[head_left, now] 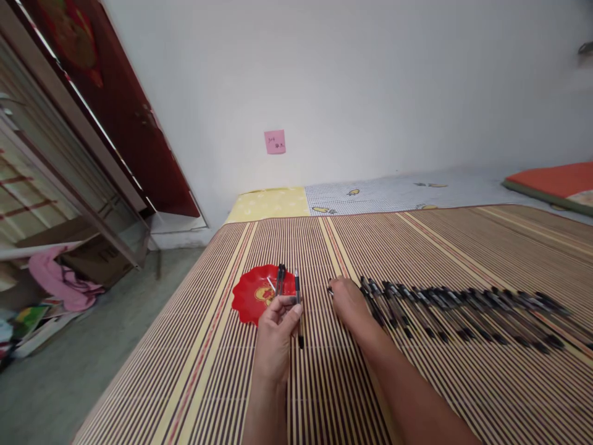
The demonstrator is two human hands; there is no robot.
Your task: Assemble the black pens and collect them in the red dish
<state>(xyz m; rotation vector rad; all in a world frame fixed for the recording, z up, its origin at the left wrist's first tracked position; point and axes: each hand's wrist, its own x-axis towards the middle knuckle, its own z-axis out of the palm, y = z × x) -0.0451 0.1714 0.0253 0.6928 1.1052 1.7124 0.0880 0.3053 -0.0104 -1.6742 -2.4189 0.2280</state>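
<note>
i watch the left hand point(277, 324) at the lower centre of the frame: thumb and fingers are pinched on one slim pen point(298, 287), which stands close to upright in my view, its pale, narrow end up and its black end down. i'd judge it very light and stiff, a smooth plastic stick that weighs almost nothing yet could roll or twist between the fingertips if pressed off-centre. the dark section below the pale end looks like a grip, probably the surest place to pinch; i'd keep off the narrow end, which may be the writing point and the most easily damaged part. a gentle squeeze should be plenty, as i don't expect the barrel to bend.

the right hand point(348, 300), just right of centre, has its fingers curled in together near the mat point(222, 383). something small and dark shows by the fingertips, but i can't tell what it is or whether they grasp it.

just beyond that hand, a long row of pens point(445, 300) overlaps across the right of the frame. i'd lift those singly by the middle, since neighbours could slide along. left of centre, behind the left hand, the scalloped red dish point(244, 293) holds a few dark sticks point(280, 281), likely pens too.
</note>
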